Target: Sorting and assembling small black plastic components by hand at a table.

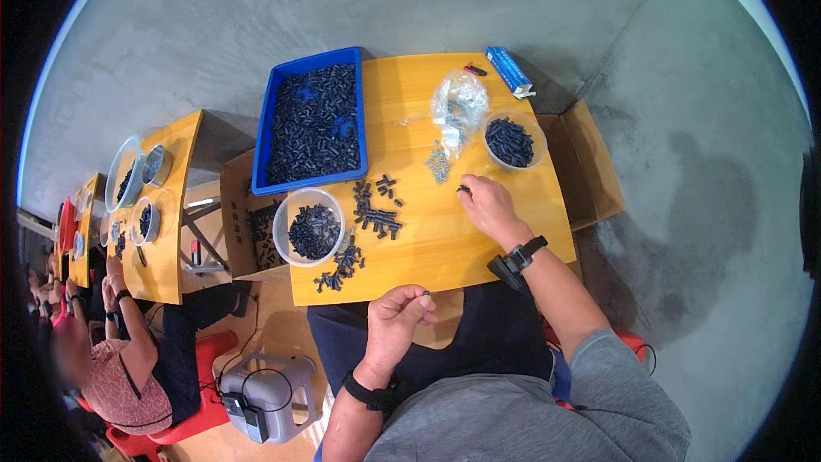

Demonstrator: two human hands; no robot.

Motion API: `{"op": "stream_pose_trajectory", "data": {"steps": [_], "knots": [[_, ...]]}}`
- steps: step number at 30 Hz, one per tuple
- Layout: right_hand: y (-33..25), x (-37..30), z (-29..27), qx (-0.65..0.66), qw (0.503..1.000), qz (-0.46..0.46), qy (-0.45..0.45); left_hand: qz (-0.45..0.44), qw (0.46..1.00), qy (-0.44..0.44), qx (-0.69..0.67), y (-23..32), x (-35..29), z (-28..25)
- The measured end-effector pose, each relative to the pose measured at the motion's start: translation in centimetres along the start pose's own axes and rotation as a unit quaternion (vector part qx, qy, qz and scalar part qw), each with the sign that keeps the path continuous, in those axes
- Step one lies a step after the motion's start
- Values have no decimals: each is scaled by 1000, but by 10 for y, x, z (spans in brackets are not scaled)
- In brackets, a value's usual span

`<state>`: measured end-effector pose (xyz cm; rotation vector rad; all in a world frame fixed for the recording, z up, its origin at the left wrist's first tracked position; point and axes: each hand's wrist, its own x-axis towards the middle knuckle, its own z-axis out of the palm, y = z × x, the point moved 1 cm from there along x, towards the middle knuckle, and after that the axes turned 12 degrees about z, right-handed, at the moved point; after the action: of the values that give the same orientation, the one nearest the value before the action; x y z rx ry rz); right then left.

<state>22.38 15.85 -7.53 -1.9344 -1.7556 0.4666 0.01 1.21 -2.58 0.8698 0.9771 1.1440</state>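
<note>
My left hand [396,325] is closed in a pinch just off the table's near edge, with a small dark piece [426,294] at its fingertips. Over the table's right half, my right hand [491,207] is also closed and grips a small black part [463,191]. Beyond it lie a pile of small silvery metal pieces [439,163] and a clear plastic bag [459,103]. A round tub [540,144] of black cylindrical parts stands just past my right hand. Loose black parts [376,216] are spread left of centre, smaller ones [342,267] near the front edge.
A blue tray [362,120] full of black parts stands at the far left, a clear bowl [280,235] of small parts before it. A blue box [509,73] and a red-black tool [475,70] lie at the back. Cardboard boxes [590,162] flank the table. Another person [128,368] works at left.
</note>
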Motion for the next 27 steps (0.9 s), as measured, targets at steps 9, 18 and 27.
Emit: {"op": "stream_pose_trajectory", "data": {"steps": [9,18,27], "knots": [[-1,2,10,-5,998,-47,45,-5,1000,14,19,0,0,-2],[-44,-39,-18,484,853,137,-138,68,997,38,-6,21,3,0],[-83,-74,-58,454,860,10,-235,108,994,20,-27,32,-8,2]]}}
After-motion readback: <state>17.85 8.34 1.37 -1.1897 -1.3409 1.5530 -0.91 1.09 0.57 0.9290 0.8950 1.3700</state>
